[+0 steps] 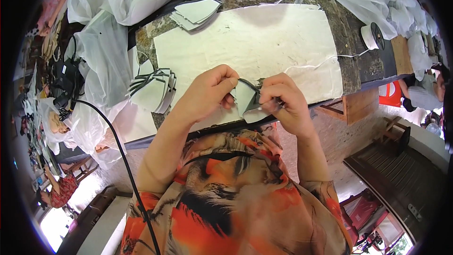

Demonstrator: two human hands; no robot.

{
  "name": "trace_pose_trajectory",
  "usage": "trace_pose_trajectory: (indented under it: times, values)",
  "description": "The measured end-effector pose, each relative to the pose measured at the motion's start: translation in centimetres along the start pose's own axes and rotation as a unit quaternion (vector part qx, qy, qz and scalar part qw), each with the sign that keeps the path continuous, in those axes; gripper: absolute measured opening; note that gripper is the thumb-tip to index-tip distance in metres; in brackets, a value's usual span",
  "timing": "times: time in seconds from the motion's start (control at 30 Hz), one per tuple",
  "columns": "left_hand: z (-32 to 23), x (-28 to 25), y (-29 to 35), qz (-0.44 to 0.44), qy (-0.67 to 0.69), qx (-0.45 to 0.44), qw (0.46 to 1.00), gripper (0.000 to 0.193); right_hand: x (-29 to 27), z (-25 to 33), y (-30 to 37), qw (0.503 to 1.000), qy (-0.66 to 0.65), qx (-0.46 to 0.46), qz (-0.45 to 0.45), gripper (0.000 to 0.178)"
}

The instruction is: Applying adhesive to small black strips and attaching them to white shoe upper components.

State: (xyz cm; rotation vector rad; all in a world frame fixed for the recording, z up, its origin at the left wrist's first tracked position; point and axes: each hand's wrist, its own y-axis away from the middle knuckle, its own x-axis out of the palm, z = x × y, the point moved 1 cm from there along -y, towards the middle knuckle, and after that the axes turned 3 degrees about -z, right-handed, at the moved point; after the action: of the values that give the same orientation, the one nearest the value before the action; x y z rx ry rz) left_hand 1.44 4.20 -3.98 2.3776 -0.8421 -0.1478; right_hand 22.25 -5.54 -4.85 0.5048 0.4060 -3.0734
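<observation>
Piece of pale sheet material with black edging [246, 95] sits between the two hands, just above the near edge of the work surface. Left hand [213, 89] pinches its upper-left edge, thumb against finger; right hand [288, 100] has fingers curled in, gripping its right side. Can't tell if the right also holds cord. Piece looks light, soft, foldable, probably not slippery or fragile; best held by the edging, pinched lightly, since the middle likely creases.

Counts: one piece in hand; two stacks of similar pale pieces, one [155, 89] left of the left hand, one [196, 13] beyond it, layers too overlapped to count; one white spool with black end [370, 37], beyond the right hand; one thin white cord [325, 59] between spool and right hand; one large off-white sheet [264, 42] beyond both hands.
</observation>
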Motion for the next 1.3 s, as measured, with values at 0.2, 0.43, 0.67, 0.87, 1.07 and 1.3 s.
trace_pose_trajectory:
  times: [0.2,0.43,0.67,0.87,1.07,1.3]
  values:
    - [-1.0,-0.7,1.0,-0.087,-0.224,0.089,0.967,0.015,-1.9,0.8,0.6,0.976,-0.212,0.031,-0.037,0.011]
    - [1.0,-2.5,1.4,-0.222,-0.344,0.151,0.9,0.017,-5.5,1.0,0.9,0.895,-0.421,-0.027,-0.143,0.014]
    - [-3.4,-0.5,3.8,-0.102,-0.23,0.209,0.945,0.054,-2.8,2.2,-3.1,0.977,-0.144,0.151,0.054,0.008]
    - [-2.8,0.9,3.1,-0.039,-0.157,0.117,0.98,0.072,-0.3,1.8,-4.8,0.983,-0.092,0.112,0.114,0.013]
    - [-0.3,-1.1,2.2,0.007,0.041,0.038,0.998,0.059,-0.9,0.5,-3.8,0.954,-0.145,0.258,0.048,0.023]
    - [0.5,-1.4,2.3,-0.013,0.12,0.031,0.992,0.055,-0.8,0.7,-3.4,0.948,-0.127,0.28,0.082,0.025]
